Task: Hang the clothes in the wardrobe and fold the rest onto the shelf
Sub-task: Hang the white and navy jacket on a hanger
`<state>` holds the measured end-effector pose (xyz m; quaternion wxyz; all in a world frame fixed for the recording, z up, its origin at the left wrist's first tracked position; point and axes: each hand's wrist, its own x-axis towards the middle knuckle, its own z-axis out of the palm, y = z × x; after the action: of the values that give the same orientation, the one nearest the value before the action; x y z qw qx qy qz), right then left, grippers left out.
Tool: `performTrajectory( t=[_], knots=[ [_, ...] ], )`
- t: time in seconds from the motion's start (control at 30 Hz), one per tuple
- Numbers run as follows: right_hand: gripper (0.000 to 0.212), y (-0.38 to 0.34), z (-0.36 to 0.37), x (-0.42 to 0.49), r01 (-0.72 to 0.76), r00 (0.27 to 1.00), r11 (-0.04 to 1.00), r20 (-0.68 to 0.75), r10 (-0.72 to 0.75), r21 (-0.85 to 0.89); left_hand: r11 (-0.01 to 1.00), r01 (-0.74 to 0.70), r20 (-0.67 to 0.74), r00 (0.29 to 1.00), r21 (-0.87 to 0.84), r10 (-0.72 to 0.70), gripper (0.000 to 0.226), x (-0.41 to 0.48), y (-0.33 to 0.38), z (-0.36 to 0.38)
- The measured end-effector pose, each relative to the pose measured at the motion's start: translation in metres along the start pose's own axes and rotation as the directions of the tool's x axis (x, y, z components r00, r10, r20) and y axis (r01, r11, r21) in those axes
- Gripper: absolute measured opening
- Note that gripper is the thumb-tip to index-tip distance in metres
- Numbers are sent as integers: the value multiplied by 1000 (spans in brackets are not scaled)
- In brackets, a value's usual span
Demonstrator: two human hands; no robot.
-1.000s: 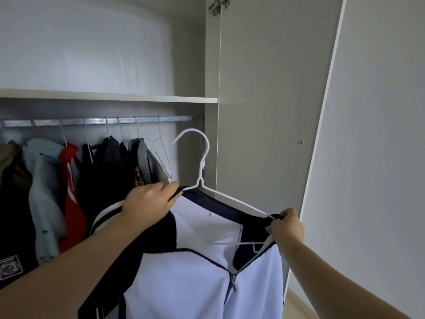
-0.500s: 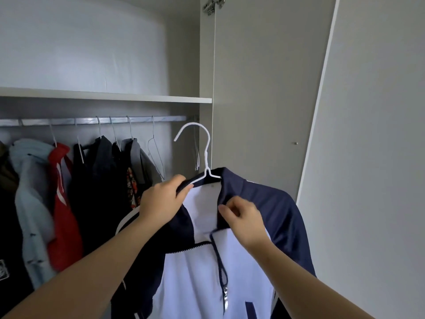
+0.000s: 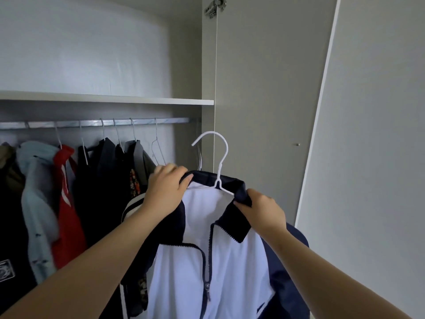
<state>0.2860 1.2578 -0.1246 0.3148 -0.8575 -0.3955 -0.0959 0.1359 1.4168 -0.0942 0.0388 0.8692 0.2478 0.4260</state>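
Observation:
A white and navy zip jacket [image 3: 230, 268] hangs on a white wire hanger [image 3: 219, 157] in front of the open wardrobe. My left hand [image 3: 166, 189] grips the jacket's left collar and shoulder together with the hanger arm under it. My right hand [image 3: 264, 210] pinches the navy collar on the right side. The hanger's hook stands free, below and to the right of the metal rail [image 3: 96, 123]. The zip is partly closed low down.
Several garments hang on the rail: a light blue one [image 3: 36, 203], a red one [image 3: 66, 203] and dark ones [image 3: 108, 180], plus an empty wire hanger [image 3: 157, 150]. A white shelf [image 3: 115, 100] runs above. The wardrobe door [image 3: 264, 111] stands open on the right.
The jacket went from half draped to sitting over both hanger arms. My right hand moved from the right shoulder to the zip front, then up to the right collar.

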Motion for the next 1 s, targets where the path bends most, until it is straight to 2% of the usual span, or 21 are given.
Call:
performTrajectory(
  t=[0.03, 0.07, 0.1, 0.13, 0.17, 0.2, 0.23, 0.27, 0.3, 0.33, 0.37, 0.4, 0.43, 0.47, 0.5, 0.57, 0.6, 0.73, 0.87, 0.93, 1.0],
  knots=[
    [31, 2, 3, -2, -35, 999, 999, 8, 35, 16, 993, 10, -46, 999, 115, -5, 27, 4, 2, -1],
    [27, 3, 5, -3, -67, 998, 997, 17, 67, 30, 988, 79, -75, 995, 137, -69, 29, 6, 4, -3],
    [23, 4, 6, -3, -95, 995, 994, 27, 94, 49, 981, 183, -66, 982, 57, -179, 29, 8, 6, -5],
    [22, 5, 7, -2, -125, 992, 990, 38, 123, 63, 942, 315, -8, 948, -114, -318, 26, 8, 10, -5],
    [20, 4, 7, 0, -148, 988, 986, 50, 145, 81, 831, 461, 136, 887, -312, -441, 19, 7, 14, -3],
    [17, 3, 7, 1, -167, 985, 981, 60, 162, 103, 666, 577, 330, 816, -472, -474, 11, 3, 19, -1],
    [14, 2, 6, 2, -186, 982, 973, 70, 178, 138, 493, 658, 505, 753, -569, -422, 5, -3, 24, 0],
    [11, 2, 6, 3, -198, 979, 965, 78, 187, 174, 378, 702, 620, 711, -604, -331, 4, -9, 27, 1],
    [11, 2, 5, 3, -208, 978, 954, 79, 195, 214, 349, 703, 653, 708, -620, -267, 6, -13, 27, 1],
    [12, 2, 4, 4, -220, 975, 942, 75, 208, 252, 449, 643, 598, 758, -620, -261, 10, -14, 23, 1],
    [14, 1, 2, 4, -236, 972, 928, 67, 226, 289, 673, 506, 464, 846, -539, -265, 15, -11, 16, 2],
    [16, 1, 0, 5, -253, 967, 914, 61, 247, 318, 882, 326, 306, 925, -341, -224, 22, -8, 7, 2],
    [17, 1, -1, 6, -262, 964, 903, 62, 257, 339, 978, 157, 201, 971, -140, -127, 30, -5, 1, 2],
    [18, 0, -2, 6, -261, 965, 901, 67, 254, 347, 999, 29, 186, 982, -23, -25, 36, -2, -2, -1],
    [18, -1, -3, 6, -249, 968, 902, 70, 240, 352, 999, -41, 248, 968, 4, 39, 37, 1, -5, -2],
    [19, -2, -3, 7, -201, 980, 918, 68, 189, 341, 993, -29, 386, 920, -114, 71, 20, 5, -8, -2],
    [20, -1, -3, 6, -168, 986, 932, 60, 157, 322, 983, 13, 401, 914, -182, 62, 13, 6, -9, -2],
    [42, 9, -4, 2, -84, 996, 973, -21, 91, 213, 935, 146, 168, 981, -322, -95, 16, 9, -15, 2],
    [55, 32, -10, -3, -172, 980, 970, -72, 187, 169, 924, 268, -38, 957, -272, -288, 25, 14, -17, 4],
    [56, 37, -15, -1, -230, 967, 961, -75, 244, 155, 921, 274, -79, 949, -275, -306, 28, 14, -16, 5],
    [57, 30, -16, 2, -228, 972, 970, -42, 232, 83, 919, 263, -66, 953, -294, -295, 29, 12, -10, 8]
  ],
)
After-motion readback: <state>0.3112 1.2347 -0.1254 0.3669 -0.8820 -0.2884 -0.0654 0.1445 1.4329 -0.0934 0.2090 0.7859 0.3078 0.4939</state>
